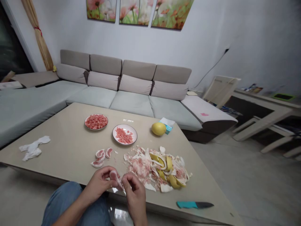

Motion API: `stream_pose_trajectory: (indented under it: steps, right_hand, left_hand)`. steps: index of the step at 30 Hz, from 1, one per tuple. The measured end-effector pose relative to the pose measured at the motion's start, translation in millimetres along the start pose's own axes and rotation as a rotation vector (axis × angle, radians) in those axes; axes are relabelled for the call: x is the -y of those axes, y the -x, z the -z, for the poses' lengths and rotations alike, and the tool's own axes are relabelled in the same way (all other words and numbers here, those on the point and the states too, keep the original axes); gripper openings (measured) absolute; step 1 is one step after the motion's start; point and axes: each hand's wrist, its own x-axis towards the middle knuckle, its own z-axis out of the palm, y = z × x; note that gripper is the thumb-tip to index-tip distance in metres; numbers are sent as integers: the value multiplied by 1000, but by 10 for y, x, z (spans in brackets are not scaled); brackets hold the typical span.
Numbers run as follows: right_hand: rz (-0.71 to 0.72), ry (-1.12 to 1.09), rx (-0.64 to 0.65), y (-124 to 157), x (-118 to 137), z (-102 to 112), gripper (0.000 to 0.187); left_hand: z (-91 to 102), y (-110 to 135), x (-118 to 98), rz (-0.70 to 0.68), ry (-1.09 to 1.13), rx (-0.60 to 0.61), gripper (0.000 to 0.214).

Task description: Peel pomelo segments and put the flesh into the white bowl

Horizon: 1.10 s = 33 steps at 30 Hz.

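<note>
Your left hand is closed on a pale pink pomelo segment with white membrane, thumb and fingers pinching it from the left. Your right hand grips the same piece from the other side, fingertips shut on the white skin at its lower edge. You hold the segment between both hands, just above the near edge of the beige rectangular table, over your blue-jeaned knee.

Just beyond your left hand, a few loose pink segments lie on the tabletop. To the right of them sits a wide heap of white pith and yellow peel scraps, touching the table near your right hand. A teal-handled knife lies flat by the near right edge.

Farther back stand two round white plates of pink fruit pieces, one on the left and one to its right. A whole yellow pomelo rests beside a small blue tissue pack. Crumpled white tissue lies far left, and a grey sectional sofa runs behind the table
</note>
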Motion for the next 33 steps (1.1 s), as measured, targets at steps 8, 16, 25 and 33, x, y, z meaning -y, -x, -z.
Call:
stream_pose_trajectory:
  steps: [8, 16, 25, 33]
  right_hand:
    - [-76, 73, -200, -186, -196, 528, 40]
    - [17, 215, -37, -181, -228, 606, 38]
    - [265, 209, 7, 57, 223, 251, 18]
    - [217, 498, -340, -405, -380, 821, 36]
  left_hand:
    - [89, 99, 85, -57, 15, -68, 23]
    - [38, 195, -40, -235, -229, -89, 31]
    - [-63, 203, -44, -278, -102, -27, 20]
    - [-95, 218, -42, 274, 665, -310, 17]
